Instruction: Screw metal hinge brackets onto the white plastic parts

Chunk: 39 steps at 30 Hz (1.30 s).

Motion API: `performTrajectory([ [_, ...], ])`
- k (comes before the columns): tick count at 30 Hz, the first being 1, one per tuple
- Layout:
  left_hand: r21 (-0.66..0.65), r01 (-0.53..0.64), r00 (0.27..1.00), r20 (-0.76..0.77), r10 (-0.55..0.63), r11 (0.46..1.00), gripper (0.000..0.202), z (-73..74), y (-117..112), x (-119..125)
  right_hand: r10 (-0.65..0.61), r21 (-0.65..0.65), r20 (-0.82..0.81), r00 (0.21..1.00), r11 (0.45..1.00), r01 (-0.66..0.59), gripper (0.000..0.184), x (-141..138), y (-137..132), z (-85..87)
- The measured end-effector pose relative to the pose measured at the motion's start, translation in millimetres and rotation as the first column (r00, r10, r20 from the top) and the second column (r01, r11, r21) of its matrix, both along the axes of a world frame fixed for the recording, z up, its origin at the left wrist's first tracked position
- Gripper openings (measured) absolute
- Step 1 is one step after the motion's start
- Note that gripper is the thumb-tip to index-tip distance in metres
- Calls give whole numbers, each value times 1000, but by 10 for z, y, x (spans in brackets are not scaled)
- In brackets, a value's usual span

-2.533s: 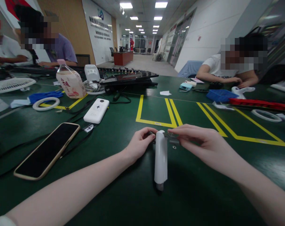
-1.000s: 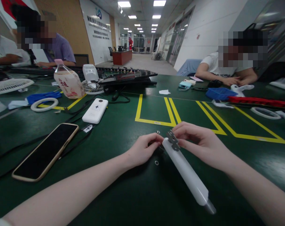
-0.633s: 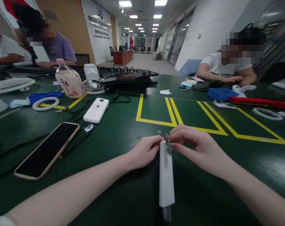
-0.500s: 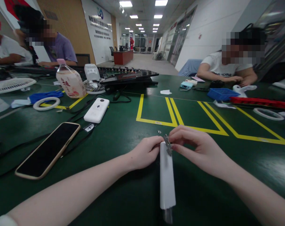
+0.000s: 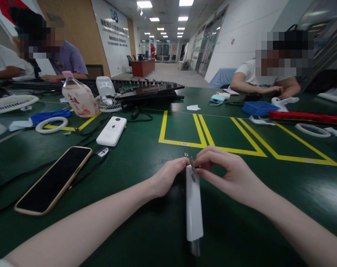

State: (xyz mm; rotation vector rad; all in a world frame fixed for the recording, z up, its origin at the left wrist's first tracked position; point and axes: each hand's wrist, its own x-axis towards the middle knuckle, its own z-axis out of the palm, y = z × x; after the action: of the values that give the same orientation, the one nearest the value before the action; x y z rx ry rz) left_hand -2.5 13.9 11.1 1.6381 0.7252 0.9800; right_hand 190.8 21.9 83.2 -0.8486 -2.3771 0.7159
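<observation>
A long white plastic piece points toward me over the dark green table, a clear or shiny tip sticking out of its near end. My left hand is closed at its far end, fingertips partly hidden. My right hand pinches a small flat grey metal part between thumb and fingers, against the top of the white piece. Whether the two are joined I cannot tell. Just beyond my fingers lies a small metal ring-like part.
A phone and a white power bank marked 4 lie at left, among black straps. Behind them stand a drink bottle and a tape roll. Yellow tape outlines mark the table ahead. A blue tray sits right, near a seated person.
The whole view has shifted slightly, so things appear a little further left. Both hands keep their grips, and the white piece's near end looks slightly raised.
</observation>
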Motion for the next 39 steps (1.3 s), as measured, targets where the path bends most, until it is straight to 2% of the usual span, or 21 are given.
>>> performTrajectory([
  [3,24,-13,1000,-6,13,1000,70,-17,-14,7,8,15,-11,1000,1000,-8,6,-25,-13,-60],
  [5,40,-20,999,-25,21,999,77,-3,-24,14,22,28,-17,1000,999,-21,6,-40,-23,-116],
  [9,15,-27,999,-47,28,1000,79,59,-34,20,44,53,-14,999,998,-43,9,-54,-41,-177],
  [12,2,-18,999,-41,18,1000,75,78,-30,6,36,42,-6,999,998,-36,8,-25,-21,-118],
  [14,-7,-1,1000,-26,1,1000,72,74,-32,-8,-17,45,0,1000,999,17,14,44,51,-61],
  [17,-30,20,1000,-17,-21,999,70,70,-50,-26,-178,51,-36,983,982,179,26,263,282,-55],
  [19,-42,14,1000,-19,-15,999,70,73,-65,-31,-278,33,-31,960,960,278,31,477,496,-144],
  [22,-57,-50,999,-23,49,997,70,72,-72,-28,-371,70,159,915,929,364,32,807,799,-375],
  [24,-64,-108,994,-22,107,992,67,61,-61,-26,-377,74,256,890,926,371,29,970,927,-518],
  [26,-69,-149,989,-20,148,986,64,41,-42,-26,-349,56,287,892,936,348,30,1055,979,-600],
  [32,-97,-191,981,-25,190,977,61,-25,6,-16,-288,36,252,924,957,288,38,978,912,-618],
  [39,-107,-195,981,-30,193,975,60,-71,31,6,-311,236,186,932,935,265,31,794,887,-822],
])
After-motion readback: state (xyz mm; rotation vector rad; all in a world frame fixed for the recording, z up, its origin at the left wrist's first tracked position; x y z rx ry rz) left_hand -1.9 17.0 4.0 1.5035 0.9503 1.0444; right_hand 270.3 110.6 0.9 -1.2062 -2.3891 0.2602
